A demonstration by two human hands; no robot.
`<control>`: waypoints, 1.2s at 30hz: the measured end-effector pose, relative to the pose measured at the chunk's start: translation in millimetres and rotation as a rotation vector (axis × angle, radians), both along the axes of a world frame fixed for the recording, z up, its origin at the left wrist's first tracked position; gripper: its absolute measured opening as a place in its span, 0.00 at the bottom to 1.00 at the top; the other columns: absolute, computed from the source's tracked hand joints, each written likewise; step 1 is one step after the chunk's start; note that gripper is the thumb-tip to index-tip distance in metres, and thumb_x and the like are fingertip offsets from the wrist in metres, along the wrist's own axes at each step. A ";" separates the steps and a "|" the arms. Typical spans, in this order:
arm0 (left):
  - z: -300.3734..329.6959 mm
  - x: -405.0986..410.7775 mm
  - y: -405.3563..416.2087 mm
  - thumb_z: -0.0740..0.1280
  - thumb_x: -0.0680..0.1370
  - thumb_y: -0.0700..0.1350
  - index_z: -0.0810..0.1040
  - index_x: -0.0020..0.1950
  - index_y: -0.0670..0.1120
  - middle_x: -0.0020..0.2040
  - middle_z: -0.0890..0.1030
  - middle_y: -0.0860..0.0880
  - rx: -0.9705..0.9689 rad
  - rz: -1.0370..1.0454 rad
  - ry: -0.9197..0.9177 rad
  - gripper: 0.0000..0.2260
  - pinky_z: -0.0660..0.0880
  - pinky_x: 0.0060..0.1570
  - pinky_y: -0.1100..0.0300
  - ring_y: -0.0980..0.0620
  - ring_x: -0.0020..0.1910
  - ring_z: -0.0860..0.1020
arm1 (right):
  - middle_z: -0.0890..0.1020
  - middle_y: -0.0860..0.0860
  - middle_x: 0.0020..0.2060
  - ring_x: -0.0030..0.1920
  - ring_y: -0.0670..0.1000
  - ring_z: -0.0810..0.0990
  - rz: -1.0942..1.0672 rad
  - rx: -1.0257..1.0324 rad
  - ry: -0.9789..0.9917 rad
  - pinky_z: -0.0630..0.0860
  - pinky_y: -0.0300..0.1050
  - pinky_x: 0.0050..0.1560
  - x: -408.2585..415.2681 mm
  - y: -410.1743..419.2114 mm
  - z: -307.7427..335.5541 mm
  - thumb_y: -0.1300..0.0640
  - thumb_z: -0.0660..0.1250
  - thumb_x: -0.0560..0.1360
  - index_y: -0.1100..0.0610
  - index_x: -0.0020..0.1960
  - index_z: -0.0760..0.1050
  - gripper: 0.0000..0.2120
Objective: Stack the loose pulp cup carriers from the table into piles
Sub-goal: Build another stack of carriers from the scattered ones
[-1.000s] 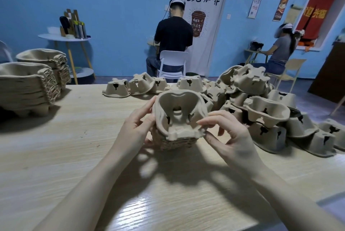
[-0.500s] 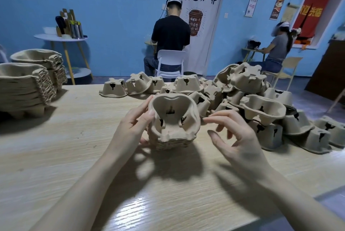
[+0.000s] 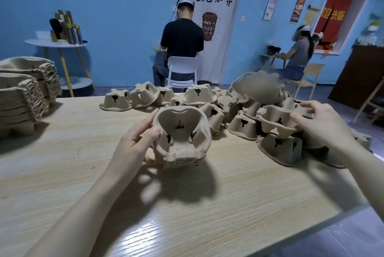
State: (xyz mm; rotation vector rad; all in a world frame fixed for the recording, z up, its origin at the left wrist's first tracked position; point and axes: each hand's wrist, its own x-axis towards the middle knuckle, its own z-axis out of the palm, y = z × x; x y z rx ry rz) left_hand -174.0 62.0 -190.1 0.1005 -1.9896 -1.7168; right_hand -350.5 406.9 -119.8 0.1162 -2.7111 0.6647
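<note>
A short pile of nested pulp cup carriers (image 3: 181,140) stands tilted toward me on the wooden table (image 3: 87,173). My left hand (image 3: 136,142) holds its left side, thumb on the rim. My right hand (image 3: 324,123) has its curled fingers on the rim of an upturned loose carrier (image 3: 274,120) in the heap of loose carriers (image 3: 247,107) at the right; whether it grips that rim is unclear.
Two tall finished piles of carriers (image 3: 22,94) stand at the table's left edge. Several upside-down carriers (image 3: 143,95) line the far edge. Two seated people (image 3: 182,38) with chairs and a small round table (image 3: 56,43) are behind.
My right hand left the pile and moved right to the loose carrier in the heap. My left hand still holds the pile, which has settled lower on the table.
</note>
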 end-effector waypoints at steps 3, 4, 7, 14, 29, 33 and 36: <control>-0.7 -0.2 -0.7 0.63 0.73 0.55 0.74 0.67 0.65 0.64 0.79 0.56 0.002 0.002 0.000 0.21 0.78 0.32 0.57 0.60 0.45 0.80 | 0.71 0.58 0.59 0.56 0.60 0.76 -0.025 -0.027 0.039 0.75 0.57 0.53 10.2 2.5 -5.1 0.42 0.64 0.77 0.53 0.67 0.72 0.23; -0.8 -0.1 -0.7 0.63 0.73 0.55 0.74 0.67 0.65 0.63 0.79 0.55 0.000 0.002 0.000 0.21 0.78 0.31 0.57 0.59 0.45 0.80 | 0.70 0.57 0.57 0.53 0.59 0.76 -0.009 -0.027 0.099 0.75 0.55 0.50 17.4 -0.1 -7.8 0.42 0.64 0.77 0.52 0.66 0.72 0.21; -0.9 -0.4 0.2 0.63 0.74 0.54 0.74 0.67 0.65 0.61 0.81 0.54 0.009 0.003 0.007 0.21 0.78 0.30 0.59 0.60 0.43 0.80 | 0.71 0.53 0.53 0.40 0.55 0.77 0.163 0.119 0.356 0.73 0.47 0.37 42.3 -19.4 -18.1 0.46 0.69 0.75 0.49 0.62 0.76 0.17; -1.0 1.6 0.4 0.66 0.75 0.52 0.74 0.68 0.62 0.61 0.80 0.59 0.019 0.002 0.017 0.21 0.78 0.29 0.61 0.61 0.44 0.81 | 0.76 0.51 0.55 0.48 0.59 0.79 0.173 0.362 0.284 0.74 0.49 0.38 29.4 -47.8 -39.5 0.53 0.66 0.77 0.49 0.64 0.76 0.15; 0.2 -0.2 0.5 0.64 0.72 0.54 0.74 0.69 0.61 0.59 0.80 0.55 0.023 -0.008 0.002 0.24 0.78 0.29 0.60 0.54 0.48 0.80 | 0.80 0.50 0.47 0.38 0.50 0.79 0.511 0.092 0.686 0.71 0.39 0.35 54.9 -47.9 -34.9 0.61 0.71 0.76 0.57 0.49 0.82 0.03; -0.7 0.0 -1.7 0.65 0.72 0.56 0.74 0.69 0.62 0.62 0.80 0.51 0.007 -0.015 -0.008 0.24 0.78 0.30 0.59 0.46 0.51 0.80 | 0.81 0.54 0.48 0.44 0.53 0.81 0.735 0.016 0.823 0.78 0.47 0.41 71.0 -65.4 -24.7 0.60 0.67 0.79 0.61 0.50 0.83 0.07; -0.1 0.3 -1.7 0.64 0.73 0.54 0.74 0.68 0.63 0.60 0.81 0.48 0.009 -0.027 -0.009 0.22 0.78 0.29 0.59 0.52 0.47 0.79 | 0.82 0.56 0.49 0.47 0.54 0.81 0.865 0.012 0.867 0.79 0.50 0.45 82.5 -82.5 -19.6 0.63 0.67 0.78 0.62 0.51 0.83 0.06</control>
